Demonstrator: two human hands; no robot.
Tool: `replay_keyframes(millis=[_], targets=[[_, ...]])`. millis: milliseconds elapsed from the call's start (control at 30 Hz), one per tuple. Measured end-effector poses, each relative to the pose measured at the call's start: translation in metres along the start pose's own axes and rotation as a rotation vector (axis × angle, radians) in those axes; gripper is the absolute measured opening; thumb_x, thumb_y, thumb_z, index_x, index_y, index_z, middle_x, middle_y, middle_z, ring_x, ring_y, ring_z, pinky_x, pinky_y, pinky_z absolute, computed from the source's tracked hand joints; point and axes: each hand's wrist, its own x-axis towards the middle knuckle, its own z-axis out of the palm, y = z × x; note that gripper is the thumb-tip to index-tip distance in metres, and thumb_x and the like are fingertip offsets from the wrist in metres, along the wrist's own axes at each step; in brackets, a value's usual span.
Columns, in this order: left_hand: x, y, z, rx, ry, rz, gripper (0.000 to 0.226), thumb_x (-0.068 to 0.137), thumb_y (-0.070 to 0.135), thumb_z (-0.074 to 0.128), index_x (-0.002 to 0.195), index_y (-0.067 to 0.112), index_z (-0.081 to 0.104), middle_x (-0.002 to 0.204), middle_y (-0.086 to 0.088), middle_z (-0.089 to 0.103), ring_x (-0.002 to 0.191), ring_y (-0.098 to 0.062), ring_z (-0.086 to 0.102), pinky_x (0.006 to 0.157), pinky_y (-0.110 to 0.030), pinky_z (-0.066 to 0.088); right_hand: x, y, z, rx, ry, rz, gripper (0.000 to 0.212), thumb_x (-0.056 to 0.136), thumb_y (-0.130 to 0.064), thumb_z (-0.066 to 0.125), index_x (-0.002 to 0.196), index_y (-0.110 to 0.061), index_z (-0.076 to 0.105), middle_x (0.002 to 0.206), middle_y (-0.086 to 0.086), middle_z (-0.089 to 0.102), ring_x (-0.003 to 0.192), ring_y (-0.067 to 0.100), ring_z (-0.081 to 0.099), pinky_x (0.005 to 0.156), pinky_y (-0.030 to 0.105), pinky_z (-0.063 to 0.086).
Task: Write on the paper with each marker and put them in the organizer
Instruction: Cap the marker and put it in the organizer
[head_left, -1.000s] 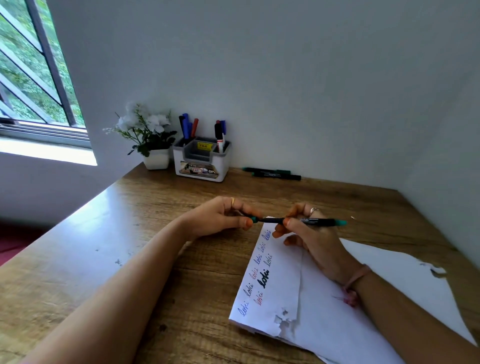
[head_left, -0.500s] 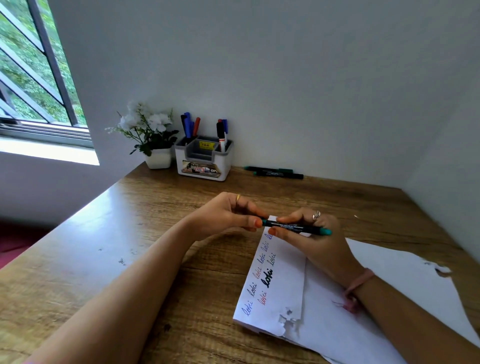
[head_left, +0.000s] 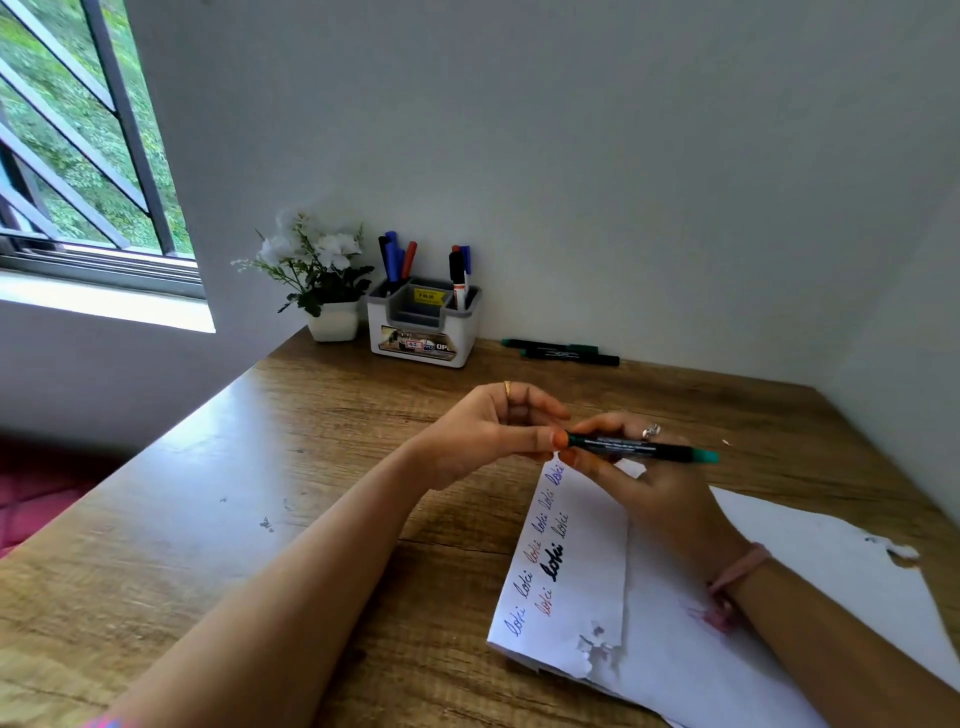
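Note:
A black marker with green ends (head_left: 644, 450) lies level in my right hand (head_left: 644, 483), just above the top of the white paper (head_left: 576, 587). My left hand (head_left: 493, 431) pinches the marker's left end, the cap end, with thumb and fingers. The paper carries several handwritten words in blue, red and black. The white and grey organizer (head_left: 423, 325) stands at the back by the wall with several blue, red and black markers upright in it. Two more dark markers (head_left: 563, 351) lie on the desk to its right.
A small white pot of white flowers (head_left: 324, 280) stands left of the organizer. The wooden desk (head_left: 234, 493) fits into a corner, with walls behind and to the right. A window (head_left: 78, 156) is at the upper left. The paper's near edges are torn.
Both hands stayed joined at the marker's left end. The marker dipped toward the paper half a second ago and is now level again, with its green right end showing.

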Motion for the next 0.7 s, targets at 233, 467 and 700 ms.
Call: replay_keyframes(millis=[233,467,700], targets=[[-0.001,0.008,-0.025,-0.403,0.384,0.082,0.018,0.079,0.001,0.065,0.095,0.010,0.063,0.083,-0.002,0.071,0.077,-0.011,0.067,0.068,-0.020,0.056,0.002,0.039,0.004,-0.461,-0.066,0.141,0.011,0.086,-0.030,0.061,0.096,-0.026,0.062,0.098,-0.005,0.057,0.093,0.012,0.054,0.077,0.025,0.043],[0.001,0.004,-0.037,-0.557,0.570,0.205,0.014,0.087,0.007,0.061,0.100,0.008,0.060,0.086,-0.003,0.070,0.078,-0.011,0.068,0.068,-0.021,0.057,0.005,0.037,0.008,-0.636,-0.106,0.053,0.022,0.086,-0.032,0.054,0.093,-0.014,0.063,0.091,0.001,0.056,0.086,0.015,0.048,0.074,0.027,0.036],[-0.002,0.005,-0.039,-0.495,0.708,0.306,0.021,0.090,0.010,0.060,0.111,0.013,0.056,0.097,-0.006,0.063,0.094,-0.017,0.064,0.079,-0.028,0.056,0.000,0.025,0.008,-0.573,-0.075,0.110,0.013,0.085,-0.023,0.064,0.084,-0.009,0.062,0.086,0.002,0.055,0.081,0.016,0.050,0.070,0.027,0.041]])
